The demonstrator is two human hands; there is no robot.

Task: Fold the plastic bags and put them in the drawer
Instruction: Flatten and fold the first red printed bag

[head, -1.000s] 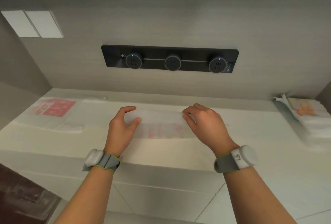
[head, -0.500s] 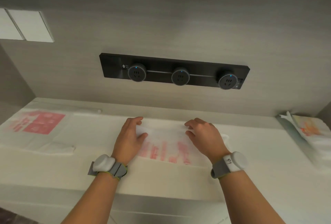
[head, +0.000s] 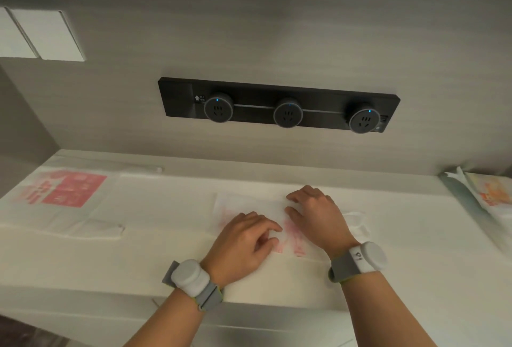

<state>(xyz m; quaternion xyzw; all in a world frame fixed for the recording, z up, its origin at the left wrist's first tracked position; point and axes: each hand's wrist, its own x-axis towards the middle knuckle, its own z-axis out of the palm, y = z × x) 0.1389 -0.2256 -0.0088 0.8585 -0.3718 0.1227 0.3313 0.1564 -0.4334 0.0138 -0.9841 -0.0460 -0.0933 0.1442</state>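
Under your flat left hand (head: 243, 246) and right hand (head: 315, 219), neither gripping, the bag (head: 243, 205) is thin and slippery, so pinch its folded edge.

A pale counter (head: 415, 263) runs under the hands, a grey wood-grain wall (head: 277, 27) rising behind it with a black socket rail (head: 278, 105) above them and white switch plates (head: 41, 34) up left.

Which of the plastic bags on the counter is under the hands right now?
The middle bag, folded small, under both hands. The red-printed bag lies spread flat at far left; the stack sits far right.
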